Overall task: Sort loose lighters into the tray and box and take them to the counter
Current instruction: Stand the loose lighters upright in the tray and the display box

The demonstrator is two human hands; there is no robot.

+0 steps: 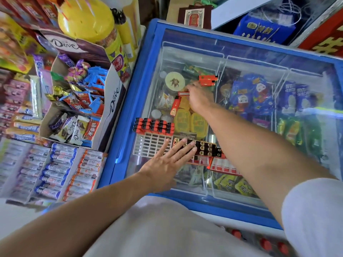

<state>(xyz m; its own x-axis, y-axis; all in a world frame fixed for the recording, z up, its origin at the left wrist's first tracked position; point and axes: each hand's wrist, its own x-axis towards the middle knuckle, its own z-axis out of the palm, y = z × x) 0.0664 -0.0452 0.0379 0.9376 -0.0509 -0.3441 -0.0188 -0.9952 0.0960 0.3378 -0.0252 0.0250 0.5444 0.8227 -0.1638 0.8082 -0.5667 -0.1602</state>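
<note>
Left hand [167,160]: centre frame, flat, fingers straight on the box [200,148].
Right hand [200,98]: above, reaching among loose lighters [175,106]; grip unclear.
Tray [152,143]: left of box.

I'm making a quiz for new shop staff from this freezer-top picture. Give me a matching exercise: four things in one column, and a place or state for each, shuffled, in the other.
Things:
1. left hand
2. right hand
3. white grid tray
4. orange lighter bundle

States:
A. far end of the freezer lid, beyond the fingertips
B. flat, fingers spread over the black lighters
C. partly filled, slots empty
D. reaching toward loose lighters

Pairs: 1-B, 2-D, 3-C, 4-A
</note>
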